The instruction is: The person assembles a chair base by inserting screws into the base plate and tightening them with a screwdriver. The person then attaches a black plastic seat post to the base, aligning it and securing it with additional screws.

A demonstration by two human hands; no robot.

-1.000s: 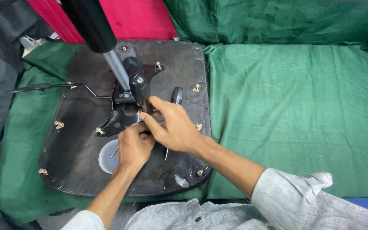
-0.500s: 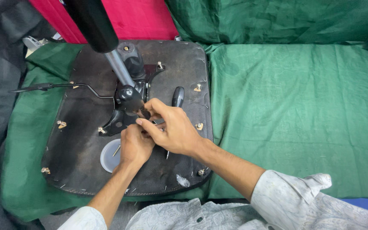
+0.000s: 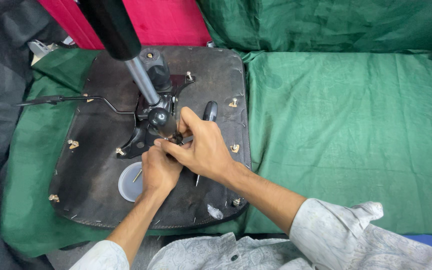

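Black round-handled tool (image 3: pixel 163 122), tilted (tip hidden by fingers), held at the metal bracket (image 3: pixel 143 137) on the upturned seat base (image 3: pixel 96 160)

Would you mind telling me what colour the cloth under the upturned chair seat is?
The cloth is green, plainest in the head view.

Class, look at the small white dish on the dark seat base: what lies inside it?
The white dish holds one thin metal pin or screw. The left hand covers its right edge, so anything there is hidden.
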